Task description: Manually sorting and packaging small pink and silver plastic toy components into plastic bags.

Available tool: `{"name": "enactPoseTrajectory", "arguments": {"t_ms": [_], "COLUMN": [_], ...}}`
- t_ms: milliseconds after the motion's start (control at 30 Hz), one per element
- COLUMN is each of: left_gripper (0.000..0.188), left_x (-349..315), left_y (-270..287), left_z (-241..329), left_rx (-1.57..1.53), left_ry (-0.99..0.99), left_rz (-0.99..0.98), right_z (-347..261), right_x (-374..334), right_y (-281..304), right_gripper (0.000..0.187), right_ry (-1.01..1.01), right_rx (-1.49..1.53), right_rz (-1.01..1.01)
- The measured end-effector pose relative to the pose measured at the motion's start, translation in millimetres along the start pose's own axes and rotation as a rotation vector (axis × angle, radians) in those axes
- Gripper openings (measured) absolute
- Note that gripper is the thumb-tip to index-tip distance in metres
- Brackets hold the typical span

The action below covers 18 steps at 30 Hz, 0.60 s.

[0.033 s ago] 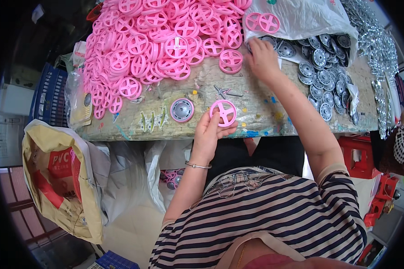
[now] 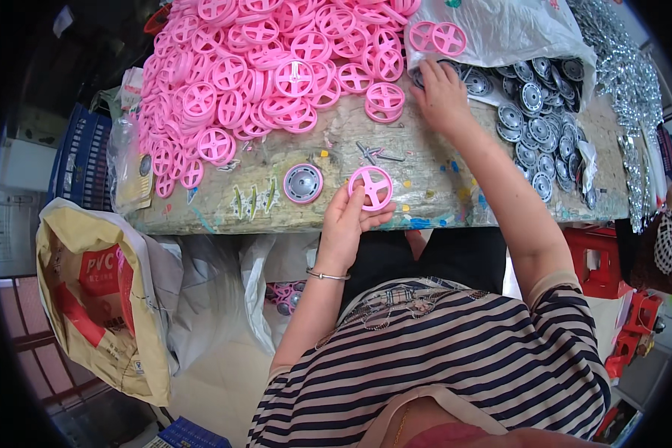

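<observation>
My left hand (image 2: 345, 224) pinches a pink four-spoked wheel ring (image 2: 371, 188) over the table's front edge, with the thumb on its near side. Farther off to the right, my right hand (image 2: 443, 97) has its fingers curled over a grey wheel disc (image 2: 417, 78) beside the white plastic bag. The fingertips partly hide that disc. A grey disc seated in a pink ring (image 2: 303, 184) lies to the left of my left hand. Several thin metal pins (image 2: 377, 154) lie on the wood beyond the ring I hold.
A large heap of pink wheel rings (image 2: 231, 75) covers the back left. Grey discs (image 2: 539, 131) spill from a white plastic bag (image 2: 493, 33) at the right. Silver tinsel (image 2: 620, 67) hangs at the far right. An open sack (image 2: 153, 313) stands below the table, left.
My right hand has shifted slightly to the right among the grey discs. My left hand stays in place with the pink wheel ring.
</observation>
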<state>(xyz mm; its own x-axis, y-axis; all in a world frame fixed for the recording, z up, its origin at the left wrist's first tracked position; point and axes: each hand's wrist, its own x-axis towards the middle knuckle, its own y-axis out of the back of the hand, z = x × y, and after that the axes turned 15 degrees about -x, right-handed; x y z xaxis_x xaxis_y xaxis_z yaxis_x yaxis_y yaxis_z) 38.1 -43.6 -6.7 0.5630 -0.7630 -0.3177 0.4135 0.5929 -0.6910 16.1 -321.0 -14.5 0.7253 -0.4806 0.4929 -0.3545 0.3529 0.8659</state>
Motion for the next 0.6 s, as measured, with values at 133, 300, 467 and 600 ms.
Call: {"name": "enactPoseTrajectory", "arguments": {"t_ms": [133,300,467,600], "left_gripper": [0.033,0.035,0.034,0.033], "left_x": [-1,-4,-5,-6], "left_y": [5,8,8,8], "left_z": [2,3,-1,-3], "left_rx": [0.017,0.009,-0.002,0.017], "left_ry": [0.053,0.061,0.033,0.02], "left_rz": [-0.031,-0.039,-0.062,-0.062], "right_z": [17,17,32,36], "right_x": [-6,-26,-55,-74], "right_y": [-11,10,24,31], "right_gripper": [0.047,0.045,0.046,0.043], "right_ry": [0.164,0.206,0.212,0.156], "right_rx": [-0.197,-0.148,0.016,0.011], "right_rz": [-0.046,-0.168,-0.167,-0.144]}}
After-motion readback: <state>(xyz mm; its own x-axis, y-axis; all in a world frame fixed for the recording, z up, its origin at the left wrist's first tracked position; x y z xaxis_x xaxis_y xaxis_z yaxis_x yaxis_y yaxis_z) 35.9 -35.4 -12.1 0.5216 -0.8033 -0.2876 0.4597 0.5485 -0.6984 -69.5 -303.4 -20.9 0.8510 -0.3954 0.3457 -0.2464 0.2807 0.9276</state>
